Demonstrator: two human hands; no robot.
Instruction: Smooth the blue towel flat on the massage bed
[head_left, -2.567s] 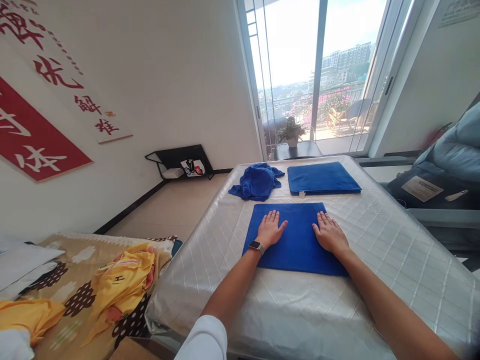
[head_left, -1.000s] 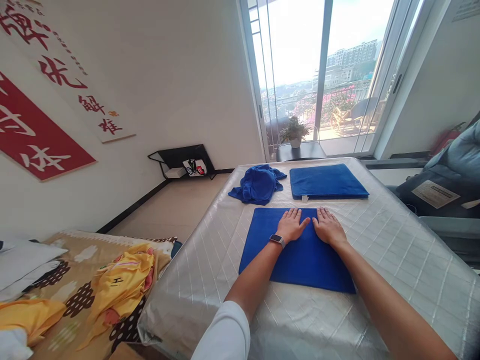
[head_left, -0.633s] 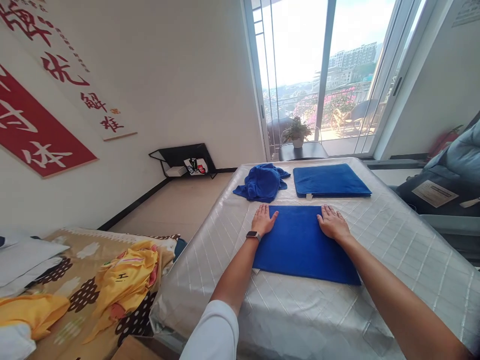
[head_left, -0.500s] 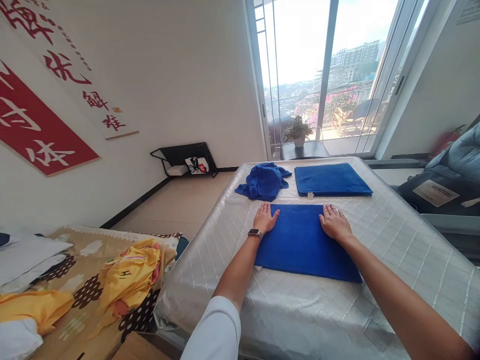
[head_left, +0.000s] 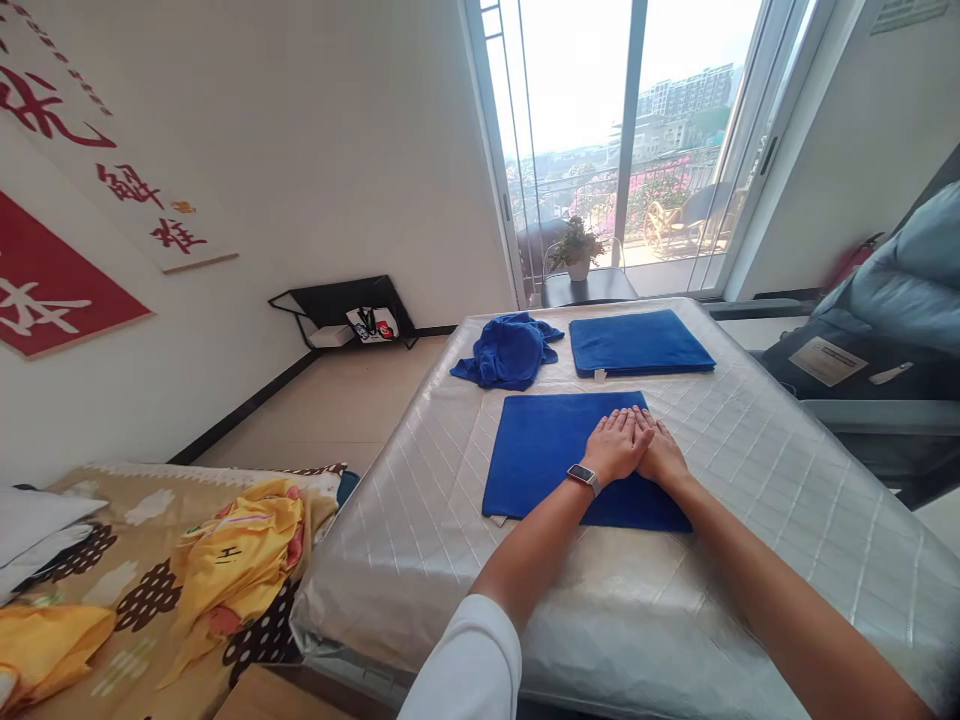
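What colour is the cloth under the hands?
The cloth is deep blue, seen in the head view.

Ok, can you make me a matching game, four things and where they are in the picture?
1. near folded cloth
2. crumpled cloth
3. watch
4. plant

A. around the left forearm
B. under the left hand and right hand
C. in front of the glass door
D. left of the far folded cloth

Pairs: 1-B, 2-D, 3-A, 4-C

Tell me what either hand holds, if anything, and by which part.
Nothing is held: the left hand and right hand lie flat together on the nearest blue cloth, toward its right edge.
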